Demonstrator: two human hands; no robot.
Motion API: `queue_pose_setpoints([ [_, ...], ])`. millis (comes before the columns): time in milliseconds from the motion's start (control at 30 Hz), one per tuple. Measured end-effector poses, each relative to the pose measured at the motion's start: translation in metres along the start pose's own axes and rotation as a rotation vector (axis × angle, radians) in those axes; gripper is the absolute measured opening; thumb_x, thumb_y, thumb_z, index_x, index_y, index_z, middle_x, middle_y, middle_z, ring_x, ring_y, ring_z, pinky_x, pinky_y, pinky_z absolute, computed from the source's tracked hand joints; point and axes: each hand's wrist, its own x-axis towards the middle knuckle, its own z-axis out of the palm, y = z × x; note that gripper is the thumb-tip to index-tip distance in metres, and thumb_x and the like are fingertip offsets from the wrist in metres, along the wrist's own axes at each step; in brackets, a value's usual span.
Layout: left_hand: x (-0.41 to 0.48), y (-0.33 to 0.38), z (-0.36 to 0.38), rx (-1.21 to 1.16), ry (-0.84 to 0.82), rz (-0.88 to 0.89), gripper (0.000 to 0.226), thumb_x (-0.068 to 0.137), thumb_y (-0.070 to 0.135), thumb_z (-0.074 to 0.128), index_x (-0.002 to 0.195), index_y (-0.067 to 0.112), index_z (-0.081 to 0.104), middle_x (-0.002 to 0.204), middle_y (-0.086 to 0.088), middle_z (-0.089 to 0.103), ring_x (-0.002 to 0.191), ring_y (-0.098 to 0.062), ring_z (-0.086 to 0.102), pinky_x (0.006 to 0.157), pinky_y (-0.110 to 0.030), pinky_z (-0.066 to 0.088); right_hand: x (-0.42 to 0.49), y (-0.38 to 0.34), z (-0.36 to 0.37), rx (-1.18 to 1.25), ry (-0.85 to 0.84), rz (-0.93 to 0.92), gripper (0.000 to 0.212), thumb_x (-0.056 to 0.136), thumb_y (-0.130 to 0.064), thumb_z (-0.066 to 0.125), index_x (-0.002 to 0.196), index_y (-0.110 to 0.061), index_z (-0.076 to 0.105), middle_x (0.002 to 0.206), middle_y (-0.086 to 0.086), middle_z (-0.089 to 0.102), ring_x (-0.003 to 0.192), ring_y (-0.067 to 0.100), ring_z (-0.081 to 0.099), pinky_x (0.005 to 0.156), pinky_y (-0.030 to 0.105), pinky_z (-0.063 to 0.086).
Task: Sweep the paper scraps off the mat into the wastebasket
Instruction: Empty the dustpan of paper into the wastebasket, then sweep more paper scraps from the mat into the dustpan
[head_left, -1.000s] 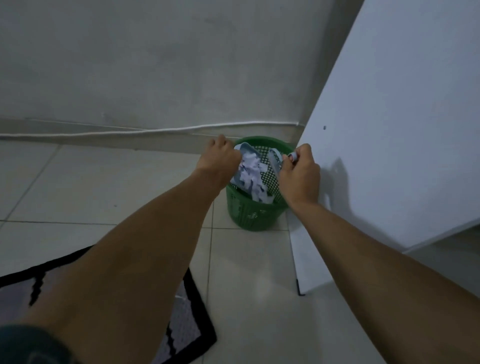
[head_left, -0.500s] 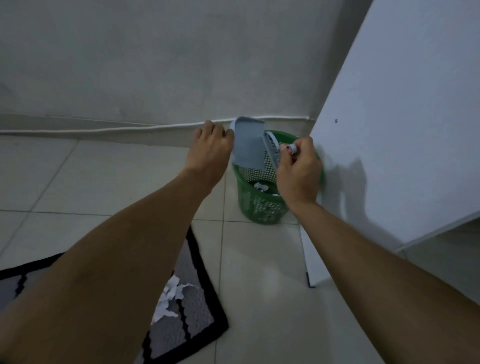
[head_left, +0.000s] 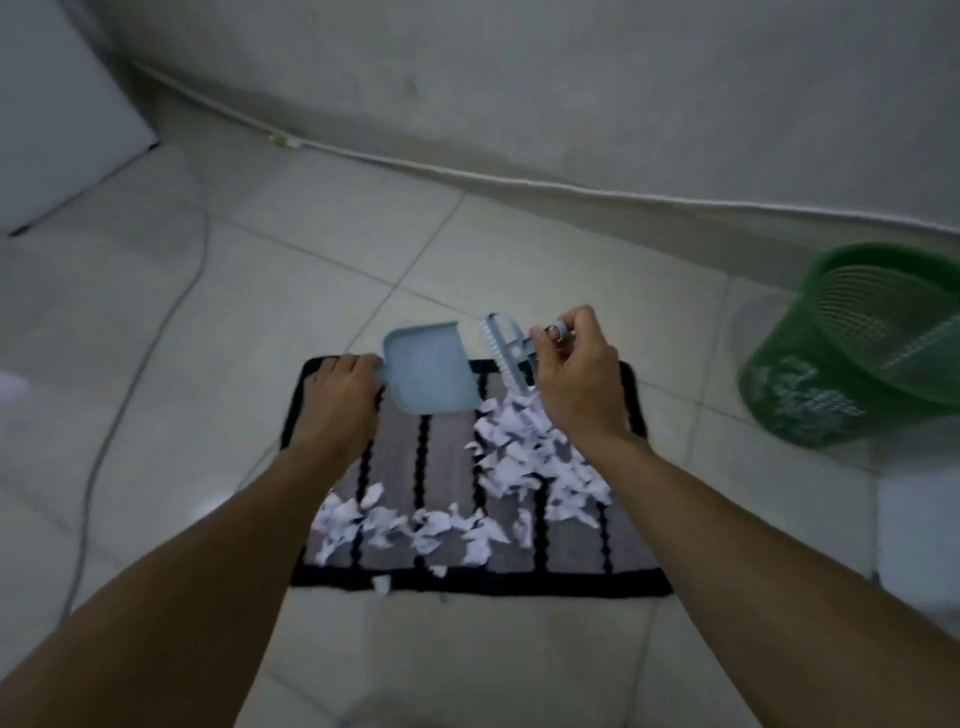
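Dim, flat, greyish indoor light; soft motion blur throughout, wide-angle bowing towards the edges

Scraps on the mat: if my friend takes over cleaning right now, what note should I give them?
Left hand holds the dustpan by its handle, over the mat's far end.
Right hand holds the brush beside it.
Dustpan is empty. Scraps cover the mat's right and near parts.
Wastebasket stands right of the mat.
To do: sweep scraps into dustpan, tip into wastebasket.
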Motion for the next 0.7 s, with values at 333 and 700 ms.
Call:
queue_pose_setpoints([
  [333,-0.191,-0.194,0.018,0.035,-0.143,-0.380,0.030,0.073,-0.011,0.055,0.097,0.005,0.064,0.083,-0.018,0.064,0.077,-0.037,0.053,0.059,-0.034,0.036,-0.134,-0.057,0.169,0.075,-0.631,0.158,0.029,0.096,-0.019,0.056,0.075,-0.017,0.036,0.061,-0.006,0.042,0.048,0.004,0.034,0.047,0.021,0.031],
  [700,-0.208,-0.209,0.050,-0.068,-0.163,-0.292,0.030,0.067,-0.011,0.064,0.093,0.004,0.065,0.079,-0.018,0.065,0.069,-0.035,0.056,0.058,-0.038,0.045,-0.140,-0.046,0.189,-0.046,-0.602,0.207,0.021,0.095,-0.014,0.056,0.081,-0.006,0.043,0.062,-0.004,0.045,0.051,0.007,0.038,0.049,0.025,0.034],
])
